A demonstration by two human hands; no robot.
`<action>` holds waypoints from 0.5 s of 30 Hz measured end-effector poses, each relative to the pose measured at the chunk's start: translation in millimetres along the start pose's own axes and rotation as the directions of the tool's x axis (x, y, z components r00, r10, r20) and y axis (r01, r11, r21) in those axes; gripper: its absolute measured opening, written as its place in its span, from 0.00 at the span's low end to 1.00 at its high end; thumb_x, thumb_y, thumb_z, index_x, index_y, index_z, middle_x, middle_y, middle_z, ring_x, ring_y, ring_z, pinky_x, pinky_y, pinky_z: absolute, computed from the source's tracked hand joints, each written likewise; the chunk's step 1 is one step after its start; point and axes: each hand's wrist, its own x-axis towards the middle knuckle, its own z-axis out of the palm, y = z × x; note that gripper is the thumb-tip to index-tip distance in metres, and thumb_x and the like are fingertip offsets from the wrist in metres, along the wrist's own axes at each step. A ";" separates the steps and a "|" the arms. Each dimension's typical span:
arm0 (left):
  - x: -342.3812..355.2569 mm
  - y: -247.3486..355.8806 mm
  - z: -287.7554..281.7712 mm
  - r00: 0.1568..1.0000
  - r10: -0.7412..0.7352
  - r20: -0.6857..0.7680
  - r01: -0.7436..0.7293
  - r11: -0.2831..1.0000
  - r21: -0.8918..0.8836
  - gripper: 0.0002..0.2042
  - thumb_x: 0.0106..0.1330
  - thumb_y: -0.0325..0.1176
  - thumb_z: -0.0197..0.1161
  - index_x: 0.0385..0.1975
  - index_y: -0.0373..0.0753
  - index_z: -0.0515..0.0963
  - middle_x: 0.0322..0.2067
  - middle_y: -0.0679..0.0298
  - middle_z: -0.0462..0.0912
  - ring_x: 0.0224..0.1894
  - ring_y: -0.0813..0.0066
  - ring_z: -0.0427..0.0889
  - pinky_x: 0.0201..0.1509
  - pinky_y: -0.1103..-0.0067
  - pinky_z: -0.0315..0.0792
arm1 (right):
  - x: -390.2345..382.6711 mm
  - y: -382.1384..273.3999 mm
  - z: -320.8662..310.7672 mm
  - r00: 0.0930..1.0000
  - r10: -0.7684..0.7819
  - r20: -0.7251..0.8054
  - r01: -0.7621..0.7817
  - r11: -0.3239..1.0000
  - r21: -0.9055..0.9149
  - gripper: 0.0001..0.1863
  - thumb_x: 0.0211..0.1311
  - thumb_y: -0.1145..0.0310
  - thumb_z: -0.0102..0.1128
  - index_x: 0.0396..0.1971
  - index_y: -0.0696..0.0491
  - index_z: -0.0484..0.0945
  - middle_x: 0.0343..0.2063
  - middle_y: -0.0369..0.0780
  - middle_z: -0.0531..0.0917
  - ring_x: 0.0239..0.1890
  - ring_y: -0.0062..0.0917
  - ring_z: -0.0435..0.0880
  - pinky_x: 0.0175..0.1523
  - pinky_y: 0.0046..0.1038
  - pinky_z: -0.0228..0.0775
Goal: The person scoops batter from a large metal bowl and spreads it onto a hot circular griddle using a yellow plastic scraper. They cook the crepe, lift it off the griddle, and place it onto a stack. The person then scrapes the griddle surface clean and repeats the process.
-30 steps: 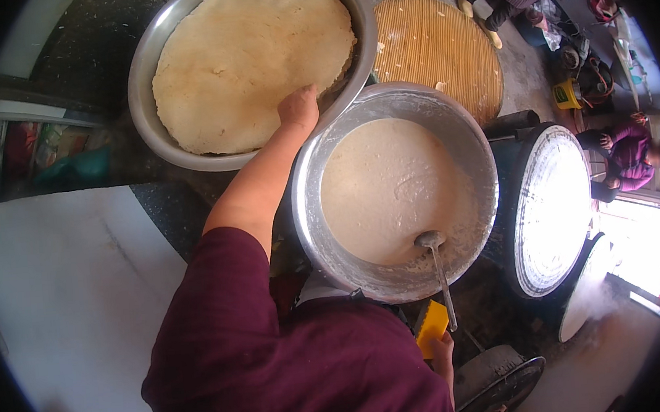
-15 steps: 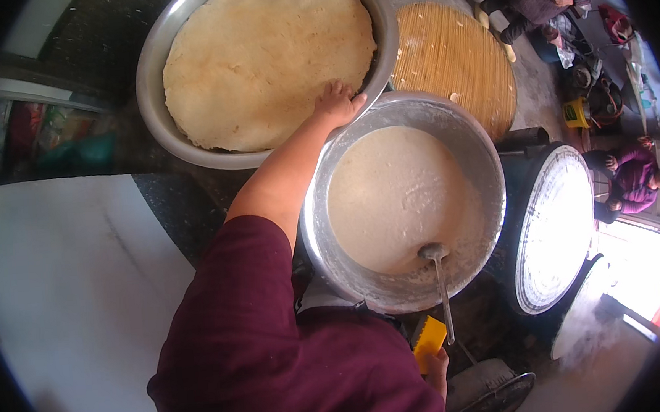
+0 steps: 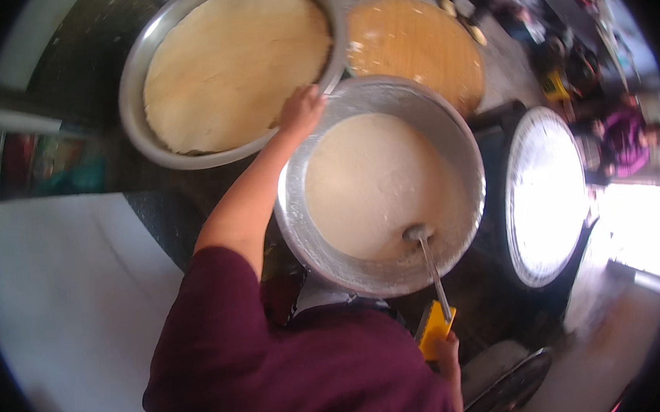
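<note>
Nearest to the body, the right hand [image 3: 447, 353] has its grip closed on a yellow scraper [image 3: 434, 335]. The scraper now overlaps the end of the ladle [image 3: 433, 275] in the view; half a second ago a small gap was seen between them. The ladle rests with its bowl in the pale batter [image 3: 370, 184], and its handle leans over the rim of the metal basin [image 3: 471, 165]. Farther on, the left hand [image 3: 302, 110] is at the rim of the wide pan [image 3: 133, 105], beside the basin. Earlier its fingers were spread over the flat bread [image 3: 236, 67]; now they are drawn together, but one cannot tell if this grip is closed on the rim. The bread lies inside the pan. Beyond are a round mat [image 3: 415, 51], a bright round plate [image 3: 545, 198] and a blurred person in purple [image 3: 626, 143].
</note>
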 end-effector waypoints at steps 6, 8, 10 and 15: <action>-130.3 112.1 25.0 0.987 0.080 0.141 -0.032 0.948 -0.316 0.17 0.66 0.31 0.49 0.52 0.30 0.67 0.52 0.48 0.71 0.55 0.60 0.70 0.59 0.73 0.63 | 57.3 64.2 -17.8 0.999 -0.010 -0.052 0.000 0.983 -0.181 0.15 0.46 0.74 0.56 0.39 0.55 0.76 0.31 0.41 0.82 0.35 0.27 0.81 0.40 0.29 0.72; -192.6 165.0 49.0 0.928 0.059 0.369 0.103 0.908 -0.406 0.17 0.67 0.33 0.50 0.52 0.30 0.67 0.50 0.51 0.73 0.53 0.67 0.72 0.56 0.75 0.66 | 72.2 74.1 -30.6 0.997 -0.046 -0.063 0.030 0.972 -0.232 0.17 0.46 0.73 0.57 0.40 0.54 0.76 0.32 0.41 0.82 0.37 0.28 0.81 0.43 0.28 0.71; -247.3 219.0 70.9 0.759 -0.015 0.651 0.350 0.852 -0.389 0.17 0.67 0.35 0.51 0.51 0.32 0.69 0.44 0.56 0.77 0.45 0.74 0.76 0.50 0.77 0.70 | 87.3 75.1 -41.7 0.993 -0.086 -0.085 0.060 0.960 -0.275 0.18 0.46 0.72 0.56 0.41 0.53 0.76 0.34 0.42 0.82 0.40 0.29 0.80 0.45 0.28 0.70; -311.3 308.5 120.5 0.125 -0.221 0.967 0.956 0.289 -0.058 0.18 0.65 0.41 0.53 0.48 0.34 0.66 0.38 0.55 0.78 0.38 0.66 0.79 0.42 0.73 0.74 | 103.4 77.5 -86.5 0.993 -0.062 -0.104 0.037 0.973 -0.230 0.22 0.47 0.71 0.58 0.46 0.52 0.73 0.39 0.45 0.80 0.44 0.35 0.79 0.47 0.30 0.69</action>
